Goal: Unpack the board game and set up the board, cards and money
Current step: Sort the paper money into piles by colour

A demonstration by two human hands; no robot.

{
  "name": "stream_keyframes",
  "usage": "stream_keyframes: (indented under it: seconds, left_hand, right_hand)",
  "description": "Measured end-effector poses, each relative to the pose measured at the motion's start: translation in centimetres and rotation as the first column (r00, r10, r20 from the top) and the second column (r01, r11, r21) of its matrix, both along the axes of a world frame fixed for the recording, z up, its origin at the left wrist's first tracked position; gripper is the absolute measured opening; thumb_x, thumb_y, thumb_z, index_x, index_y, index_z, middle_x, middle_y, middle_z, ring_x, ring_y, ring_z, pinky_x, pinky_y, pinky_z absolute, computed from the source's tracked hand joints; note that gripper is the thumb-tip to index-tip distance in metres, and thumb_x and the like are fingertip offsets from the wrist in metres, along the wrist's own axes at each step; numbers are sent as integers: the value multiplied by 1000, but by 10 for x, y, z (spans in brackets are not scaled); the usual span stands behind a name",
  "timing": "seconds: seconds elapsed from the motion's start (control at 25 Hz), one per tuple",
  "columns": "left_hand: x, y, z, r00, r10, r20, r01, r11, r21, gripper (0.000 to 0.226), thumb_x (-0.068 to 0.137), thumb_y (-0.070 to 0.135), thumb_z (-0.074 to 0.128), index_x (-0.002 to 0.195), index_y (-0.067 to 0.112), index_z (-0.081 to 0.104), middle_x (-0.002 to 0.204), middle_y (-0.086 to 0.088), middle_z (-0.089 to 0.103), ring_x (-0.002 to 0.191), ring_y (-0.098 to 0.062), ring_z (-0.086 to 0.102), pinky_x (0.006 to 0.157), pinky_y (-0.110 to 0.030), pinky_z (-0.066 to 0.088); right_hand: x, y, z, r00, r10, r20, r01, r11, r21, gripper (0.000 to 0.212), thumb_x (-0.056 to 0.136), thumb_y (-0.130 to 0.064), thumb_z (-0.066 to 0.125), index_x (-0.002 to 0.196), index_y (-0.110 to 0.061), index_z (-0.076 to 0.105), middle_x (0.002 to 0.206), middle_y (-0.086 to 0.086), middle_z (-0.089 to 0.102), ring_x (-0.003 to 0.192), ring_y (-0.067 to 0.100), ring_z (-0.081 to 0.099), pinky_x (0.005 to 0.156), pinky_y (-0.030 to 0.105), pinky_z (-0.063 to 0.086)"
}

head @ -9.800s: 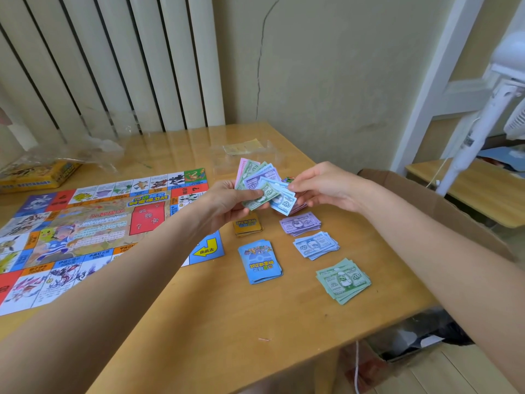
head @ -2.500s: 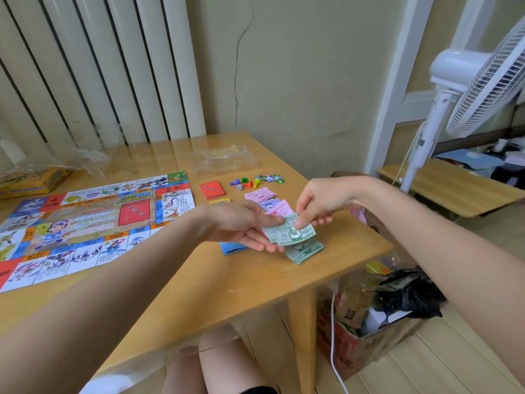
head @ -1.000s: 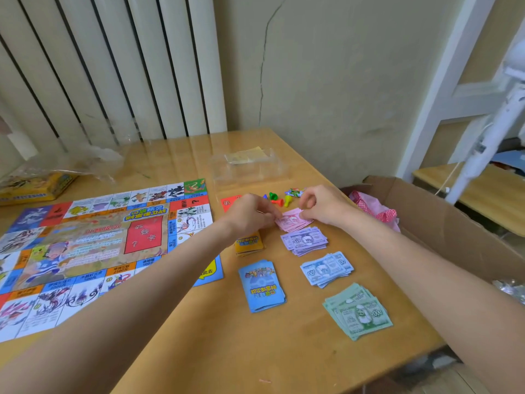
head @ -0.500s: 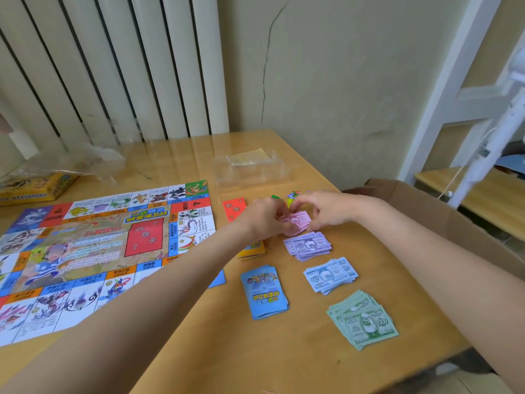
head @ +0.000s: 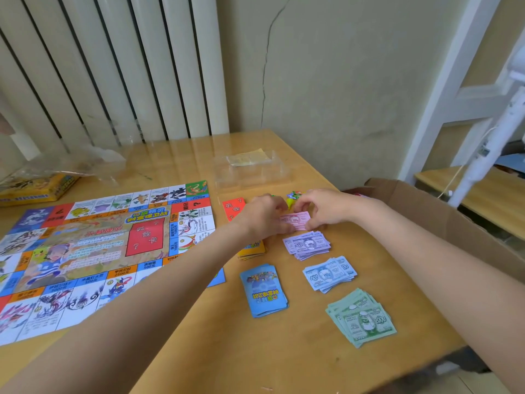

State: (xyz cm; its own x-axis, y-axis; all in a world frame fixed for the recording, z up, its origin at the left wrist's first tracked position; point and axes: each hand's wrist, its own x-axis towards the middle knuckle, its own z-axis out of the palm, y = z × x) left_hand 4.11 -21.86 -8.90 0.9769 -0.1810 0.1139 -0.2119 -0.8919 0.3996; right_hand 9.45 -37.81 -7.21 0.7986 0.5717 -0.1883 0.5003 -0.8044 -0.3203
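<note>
The colourful game board [head: 93,251] lies unfolded on the left of the wooden table [head: 284,351]. My left hand [head: 264,214] and my right hand [head: 324,207] both pinch a small stack of pink banknotes [head: 297,220] low over the table. Below it lie a purple money pile [head: 308,245], a blue money pile [head: 329,274] and a green money pile [head: 362,318]. A blue card deck [head: 264,290], a yellow card deck [head: 252,248] partly under my left wrist, and red cards [head: 234,207] lie beside the board. Coloured pawns [head: 292,196] peek out behind my hands.
A clear plastic tray [head: 251,172] holding a slip of paper stands at the back. The yellow game box [head: 37,187] and crumpled plastic wrap [head: 74,163] sit at the far left. An open cardboard box [head: 454,220] stands beside the table's right edge, with a white fan pole [head: 488,155] behind.
The fanned mixed notes from earlier are gone from my hands; the green notes went onto the green pile. Over the last second both hands stay at the pink stack, barely shifting.
</note>
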Motion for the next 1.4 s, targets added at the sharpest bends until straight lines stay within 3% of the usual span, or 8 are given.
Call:
stream_keyframes:
  seconds: [0.16,0.24,0.32,0.52,0.76,0.96,1.2,1.4]
  left_hand:
    - [-7,33,16,981,195,-12,-190,941,-281,22,91,16,56,110,8,63,106,-8,63,95,-22,61,73,-25,46]
    - [-13,53,22,943,265,-200,-332,753,-568,17,94,9,50,106,7,62,98,-8,59,86,-21,56,75,-31,50]
    - [-22,68,25,882,260,-393,-469,552,-689,15,95,11,49,106,5,58,91,-9,56,79,-21,55,74,-30,50]
    - [-27,92,21,818,198,-540,-569,411,-712,27,93,13,52,118,1,50,108,-16,51,92,-29,54,86,-33,50]
    - [-17,91,19,817,89,-569,-561,348,-751,11,94,10,48,86,6,53,87,-12,53,82,-23,53,90,-32,48]
    - [-10,93,11,821,83,-565,-565,268,-780,48,91,8,52,135,-2,36,84,-16,56,71,-21,59,71,-27,54]
    - [-11,96,8,832,69,-550,-552,211,-807,45,93,6,49,136,-2,35,105,-23,58,81,-22,61,61,-21,56]
    - [-23,106,17,914,2,-405,-398,188,-898,16,95,20,50,101,6,55,97,-14,62,85,-19,59,71,-23,55]
  right_hand:
    - [-6,16,24,995,-39,88,26,990,139,37,83,-15,67,119,-11,58,117,5,60,82,12,55,66,14,42]
    - [-8,35,32,998,-43,51,27,959,281,27,84,-8,64,111,-7,62,108,8,65,64,1,54,53,11,42]
    - [-5,61,31,999,-7,36,-3,958,287,28,83,-4,64,111,-5,62,110,10,66,75,3,59,61,11,45]
    - [10,129,21,986,165,-21,-166,981,-98,65,81,-14,69,138,-9,38,141,7,43,128,20,43,100,25,35]
    - [25,149,20,979,195,-60,-203,897,-394,75,77,-27,74,139,-14,34,139,5,41,124,23,43,94,28,37]
    - [31,153,22,976,216,-35,-209,876,-435,77,69,-33,80,131,-13,39,129,4,45,115,22,47,91,31,41]
    - [21,139,21,976,217,38,-198,940,-278,84,68,-26,82,135,-10,34,125,6,40,119,24,44,93,29,41]
    - [2,126,47,973,180,-144,-147,966,213,60,71,-5,77,120,-6,43,92,-2,54,90,16,56,62,14,47]
